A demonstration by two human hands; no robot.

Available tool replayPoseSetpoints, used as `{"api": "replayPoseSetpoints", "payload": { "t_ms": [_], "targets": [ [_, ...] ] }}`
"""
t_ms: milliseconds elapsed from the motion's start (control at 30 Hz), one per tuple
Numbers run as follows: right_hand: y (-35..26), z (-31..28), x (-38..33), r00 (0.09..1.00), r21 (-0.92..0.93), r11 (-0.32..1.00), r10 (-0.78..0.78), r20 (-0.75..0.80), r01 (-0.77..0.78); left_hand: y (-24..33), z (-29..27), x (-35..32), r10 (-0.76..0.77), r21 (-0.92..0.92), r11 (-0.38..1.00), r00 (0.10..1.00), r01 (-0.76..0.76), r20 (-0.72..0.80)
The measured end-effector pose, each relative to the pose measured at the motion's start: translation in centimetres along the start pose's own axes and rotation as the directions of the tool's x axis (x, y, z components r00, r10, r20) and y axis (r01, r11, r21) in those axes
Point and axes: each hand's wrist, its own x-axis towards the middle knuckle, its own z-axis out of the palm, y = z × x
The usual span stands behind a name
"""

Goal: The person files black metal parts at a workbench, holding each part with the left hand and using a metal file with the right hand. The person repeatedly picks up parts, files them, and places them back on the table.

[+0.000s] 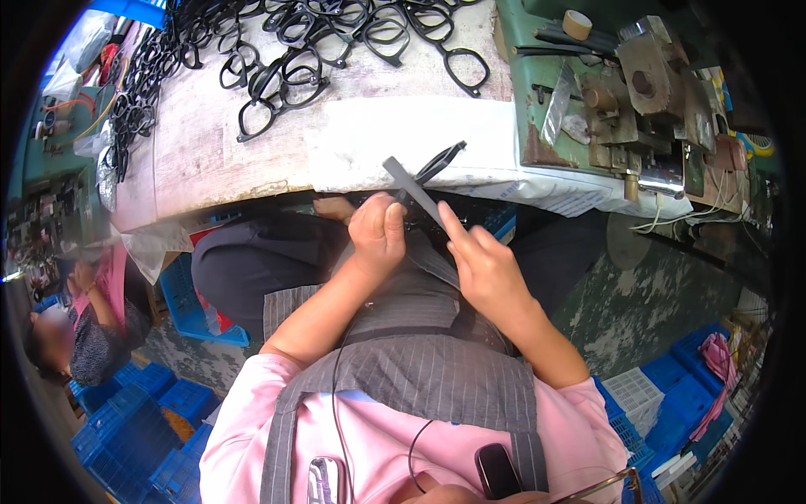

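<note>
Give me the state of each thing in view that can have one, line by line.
Left hand, closed on the black eyeglass frame
Right hand, gripping the grey bar
The black eyeglass frame, held, partly hidden behind the bar
The grey bar, slanted across that frame
Other frames, heaped loosely, some overlapping
White sheet, spread out, near edge draping
Apron, worn
Blue crates, grouped together

File (416, 192) across eyeglass frame (440, 163), near table (210, 155); frame pile (172, 42) behind, fixture (653, 77) right.
</note>
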Motion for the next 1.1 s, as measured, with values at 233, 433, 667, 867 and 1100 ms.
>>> {"api": "replayPoseSetpoints", "payload": {
  "t_ms": [233,433,667,867,1100],
  "targets": [
    [-0.5,0.3,-1.0,1.000,-0.039,0.999,0.012,0.009,-0.012,0.7,0.1,0.0,-0.108,-0.066,0.992,0.994,0.108,0.003],
    [0.7,0.7,-0.4,1.000,-0.035,0.999,-0.015,-0.027,0.014,1.2,-0.5,0.2,-0.031,-0.012,0.999,0.998,0.031,0.060],
    [0.3,-2.1,-3.3,0.972,0.147,0.987,-0.032,-0.234,0.068,3.8,-2.7,0.0,0.136,0.170,0.970,0.970,-0.171,0.201],
    [1.2,-1.9,-2.5,0.963,0.140,0.987,-0.038,-0.267,0.078,6.0,-0.8,2.0,0.174,0.208,0.924,0.836,-0.322,0.521],
    [1.7,-2.3,-2.9,0.957,0.156,0.988,0.032,-0.288,0.014,4.7,0.2,11.0,0.505,0.233,0.762,0.780,-0.604,0.369]
  ]
}}
